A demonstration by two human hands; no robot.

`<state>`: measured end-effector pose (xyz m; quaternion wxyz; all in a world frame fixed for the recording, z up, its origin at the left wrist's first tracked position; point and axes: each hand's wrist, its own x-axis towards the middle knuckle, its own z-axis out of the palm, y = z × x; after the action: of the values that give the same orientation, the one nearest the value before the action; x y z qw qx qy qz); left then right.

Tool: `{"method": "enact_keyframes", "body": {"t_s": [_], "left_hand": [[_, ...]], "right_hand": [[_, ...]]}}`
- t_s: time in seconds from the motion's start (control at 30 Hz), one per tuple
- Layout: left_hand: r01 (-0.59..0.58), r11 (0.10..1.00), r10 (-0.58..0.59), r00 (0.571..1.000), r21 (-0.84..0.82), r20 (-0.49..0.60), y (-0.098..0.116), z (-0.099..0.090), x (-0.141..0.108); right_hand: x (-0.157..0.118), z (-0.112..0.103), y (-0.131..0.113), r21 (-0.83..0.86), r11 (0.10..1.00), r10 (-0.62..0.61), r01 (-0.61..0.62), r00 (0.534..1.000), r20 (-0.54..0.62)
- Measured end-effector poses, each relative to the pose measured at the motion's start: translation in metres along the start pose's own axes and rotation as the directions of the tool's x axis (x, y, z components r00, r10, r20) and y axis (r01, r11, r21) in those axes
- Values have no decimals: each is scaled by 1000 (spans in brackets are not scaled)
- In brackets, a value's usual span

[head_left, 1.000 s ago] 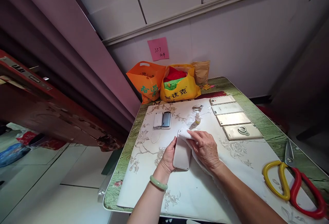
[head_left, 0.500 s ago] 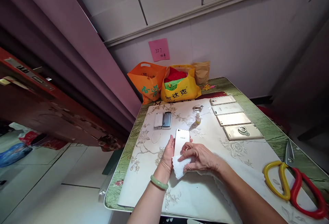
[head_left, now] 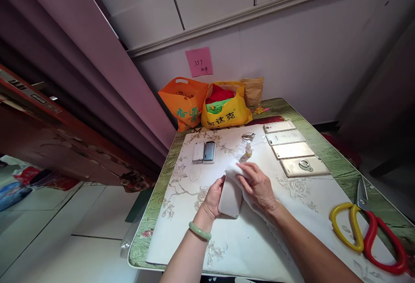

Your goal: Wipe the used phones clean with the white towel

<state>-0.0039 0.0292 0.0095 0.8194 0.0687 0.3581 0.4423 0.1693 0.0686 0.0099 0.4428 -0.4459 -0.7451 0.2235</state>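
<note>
My left hand (head_left: 213, 197) grips a silver-white smartphone (head_left: 231, 198) by its left side, over the front middle of the table. A white cloth (head_left: 238, 171) is bunched under the fingers of my right hand (head_left: 257, 185), which presses it on the phone's upper end; that end is covered. The cloth's rest trails down beneath my right forearm. Beyond the hands stands a small white-capped bottle (head_left: 248, 149). A pair of eyeglasses (head_left: 248, 136) seems to lie behind it. To the left, a white phone (head_left: 198, 151) and a dark blue-grey phone (head_left: 209, 151) lie side by side.
Several phones lie in a row at right, the nearest a gold phone with a ring holder (head_left: 304, 167). Large scissors (head_left: 363, 213) with yellow and red handles rest at the right edge. An orange bag (head_left: 184, 101) and a yellow bag (head_left: 225, 110) stand at the back.
My right hand has moved the cloth from the phone's lower part up to its top end. The phone's marked upper back is now covered, and its lower part shows.
</note>
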Motion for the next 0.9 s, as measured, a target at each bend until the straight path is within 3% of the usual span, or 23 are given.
{"method": "enact_keyframes", "body": {"t_s": [0.1,0.2,0.3,0.37,0.43,0.47,0.53,0.6,0.67,0.7,0.77,0.83,0.9], "left_hand": [[-13,998,14,1000,-67,17,-1,-6,2],[-61,994,66,997,-89,51,0,-4,3],[-92,991,101,991,-92,93,1,0,4],[-80,992,90,990,-97,109,1,0,5],[-85,991,95,990,-100,102,1,-2,6],[-92,991,101,991,-98,91,1,-4,7],[-90,992,96,993,-84,69,2,-8,7],[-57,997,62,995,-57,83,2,-9,6],[-7,1000,10,992,-23,123,2,-7,4],[9,1000,-7,991,-13,135,2,-4,3],[29,1000,-27,992,-12,121,2,0,0],[16,999,-13,997,-36,72,1,2,-1],[5,998,-3,999,-57,34,1,2,-1]], "right_hand": [[-4,1,-6,95,984,-173,153,949,262],[-3,-4,-11,233,947,-311,223,818,484],[3,-14,-7,329,941,-294,85,690,661],[8,-21,-1,314,946,-193,-76,645,739],[12,-26,7,272,945,-78,-183,679,730],[14,-27,10,245,948,-20,-201,732,681],[15,-26,14,163,968,90,-192,868,489],[14,-22,15,35,978,192,-204,958,212],[11,-15,12,-70,968,241,-241,970,-11],[9,-12,11,-102,966,231,-237,971,-62],[5,-7,8,-134,980,145,-149,989,-34],[2,-4,6,-132,991,6,5,996,84],[0,-3,2,-99,982,-136,162,963,231]]}}
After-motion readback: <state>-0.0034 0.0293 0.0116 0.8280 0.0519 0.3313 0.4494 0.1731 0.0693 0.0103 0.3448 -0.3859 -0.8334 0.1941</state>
